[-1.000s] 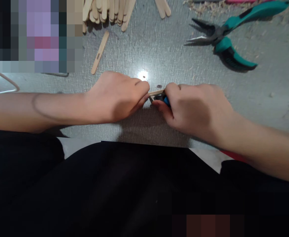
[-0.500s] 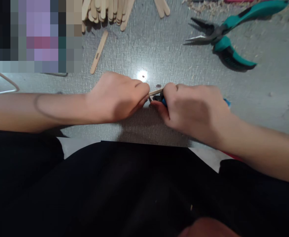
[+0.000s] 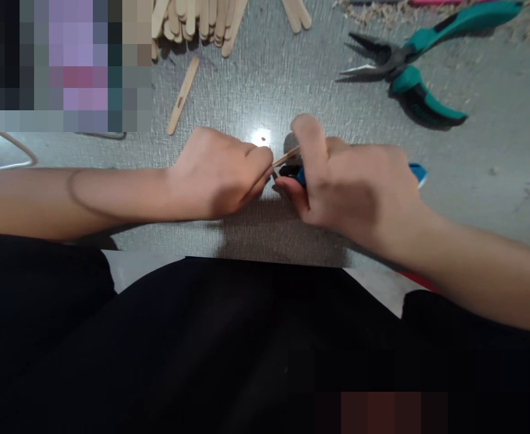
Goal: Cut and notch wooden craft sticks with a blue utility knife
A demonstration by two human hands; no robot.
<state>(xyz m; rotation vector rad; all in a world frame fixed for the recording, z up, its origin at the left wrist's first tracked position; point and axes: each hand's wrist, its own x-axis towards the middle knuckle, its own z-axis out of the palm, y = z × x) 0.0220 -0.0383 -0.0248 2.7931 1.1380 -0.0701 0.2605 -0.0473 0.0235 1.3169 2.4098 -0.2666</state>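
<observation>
My left hand (image 3: 219,175) is closed in a pinch on the end of a small wooden stick (image 3: 286,157) just above the grey mat (image 3: 265,90). My right hand (image 3: 355,187) is wrapped round a small blue-handled cutter (image 3: 297,173), whose dark tip sits against the stick right beside my left fingertips. My right thumb is raised above the stick. The blue end of the handle (image 3: 418,173) shows behind my right hand. Most of the stick and the tool is hidden by my fingers.
A pile of wooden craft sticks (image 3: 196,21) lies at the mat's far edge, with one loose stick (image 3: 183,95) nearer. Teal-handled long-nose pliers (image 3: 409,66) lie open at the far right among wood shavings. A bent wire (image 3: 11,157) lies at the left. My dark-clothed lap fills the foreground.
My right thumb has lifted off and now points up above the stick. The stick's right end has tilted upward. More of the blue handle shows behind my right hand.
</observation>
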